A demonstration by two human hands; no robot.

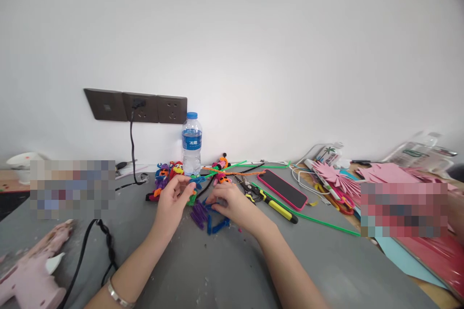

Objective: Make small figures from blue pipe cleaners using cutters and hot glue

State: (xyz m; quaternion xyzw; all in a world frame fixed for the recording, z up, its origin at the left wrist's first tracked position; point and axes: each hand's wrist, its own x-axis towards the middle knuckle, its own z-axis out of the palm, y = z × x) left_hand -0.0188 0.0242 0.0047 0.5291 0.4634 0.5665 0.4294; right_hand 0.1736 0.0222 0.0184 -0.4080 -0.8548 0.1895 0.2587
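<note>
My left hand (176, 197) pinches a bent blue pipe cleaner (196, 181) between thumb and fingertips, just above the table. Close by, my right hand (229, 203) curls its fingers down, closed around a short blue pipe cleaner piece (209, 205) at the tabletop. Between and below the hands lie cut purple pipe cleaner pieces (198, 216) and more blue pieces (219, 225). Behind my left hand stand fuzzy pipe cleaner figures, one purple and orange (163, 174), one with a yellow face (177, 169). Another pink and orange figure (222, 161) is behind my right hand.
A water bottle (192, 147) stands against the wall. To the right are a phone (282, 189), yellow-handled pliers (277, 206) and a long green pipe cleaner (326, 223). Pink folded paper (335, 178) lies farther right. A pink glue gun (34, 277) and black cord (82, 256) occupy the left.
</note>
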